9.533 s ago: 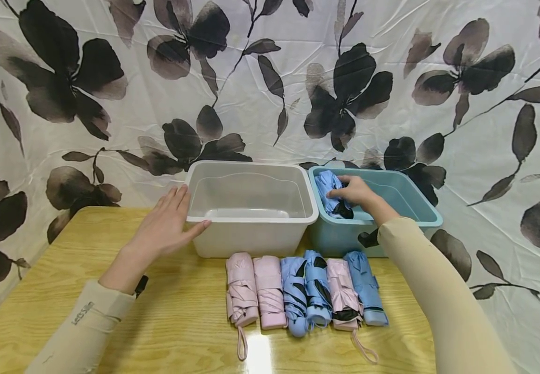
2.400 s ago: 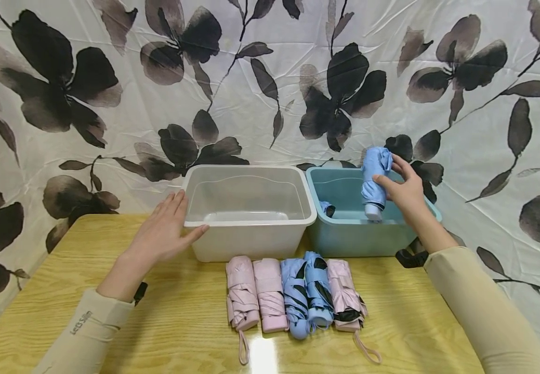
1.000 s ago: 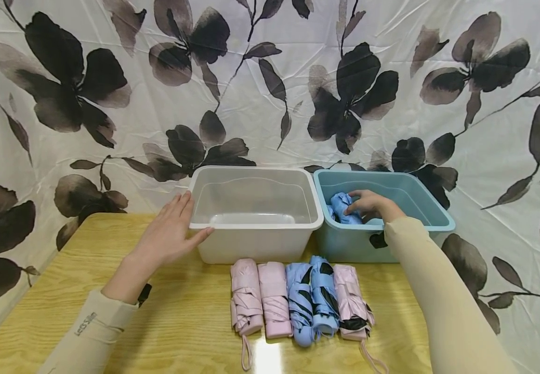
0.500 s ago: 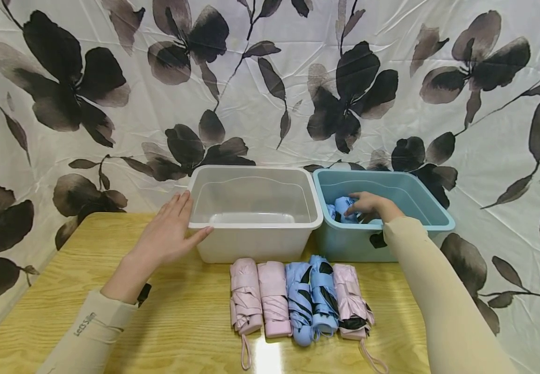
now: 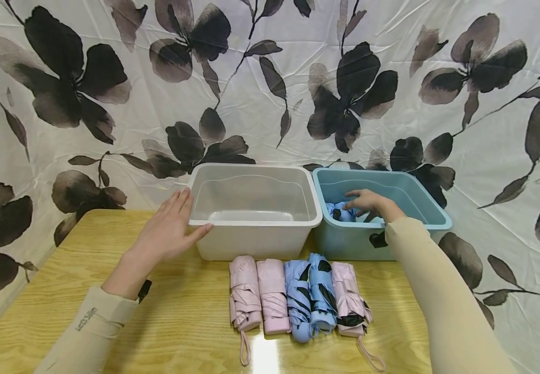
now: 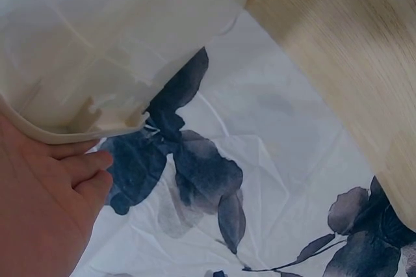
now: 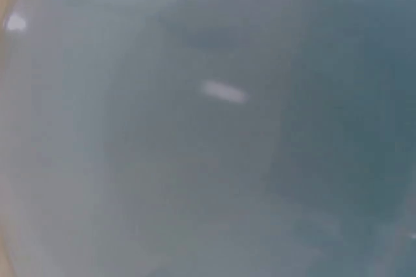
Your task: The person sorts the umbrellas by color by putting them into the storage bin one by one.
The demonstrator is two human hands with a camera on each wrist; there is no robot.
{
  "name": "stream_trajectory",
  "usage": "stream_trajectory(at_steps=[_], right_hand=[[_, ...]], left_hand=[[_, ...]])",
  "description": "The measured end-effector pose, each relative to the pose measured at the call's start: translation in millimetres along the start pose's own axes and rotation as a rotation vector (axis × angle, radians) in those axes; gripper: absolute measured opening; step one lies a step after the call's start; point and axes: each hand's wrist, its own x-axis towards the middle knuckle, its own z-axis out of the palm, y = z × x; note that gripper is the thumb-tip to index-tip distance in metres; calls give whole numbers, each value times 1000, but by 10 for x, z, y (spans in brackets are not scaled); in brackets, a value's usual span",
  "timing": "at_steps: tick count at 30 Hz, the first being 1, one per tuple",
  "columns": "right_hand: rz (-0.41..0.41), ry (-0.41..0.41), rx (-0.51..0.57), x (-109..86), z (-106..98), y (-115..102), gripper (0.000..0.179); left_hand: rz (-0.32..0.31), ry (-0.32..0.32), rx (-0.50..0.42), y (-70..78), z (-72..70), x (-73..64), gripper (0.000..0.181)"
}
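My left hand (image 5: 166, 228) rests with straight fingers against the left end of the white bin (image 5: 251, 241); in the left wrist view the fingers (image 6: 84, 166) lie along the outside of its rim. My right hand (image 5: 368, 202) reaches over the front rim into the teal bin (image 5: 419, 208), its fingers spread apart. Just left of those fingertips, folded blue umbrellas (image 5: 341, 212) lie low in that bin, partly hidden by its front wall. The right wrist view shows only the blurred teal wall (image 7: 195, 134) close up.
In front of the bins lies a row of folded umbrellas on the wooden table (image 5: 181, 311): two pink umbrellas (image 5: 245, 291) (image 5: 273, 296), two blue umbrellas (image 5: 299, 298) (image 5: 323, 291) and another pink umbrella (image 5: 349, 298). A floral cloth (image 5: 270, 130) hangs behind.
My right hand has taken the rightmost blue umbrella from the row and lowered it into the teal bin. The umbrella has dropped from the fingers, which have spread. My left hand has stayed put.
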Motion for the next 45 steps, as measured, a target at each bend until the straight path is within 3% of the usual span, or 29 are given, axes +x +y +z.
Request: stream_trajectory(at_steps=[5,19,30,37,45], right_hand=[[-29,34,17,-112,-28,21,71],[-283,178,124,-682,80,-47,65],[-457,333,226,-1223,284,9,60],[-512,454,283,-1502,494,163,57],[-603,486,378,-1644,769,458,51]], left_hand=[[2,-7,-11,19,12,4,103],[18,-2,-8,1,-20,23,103],[21,4,-18,1,-7,30,103],[14,-4,-26,11,-1,30,104],[9,-7,-24,9,4,33,104]])
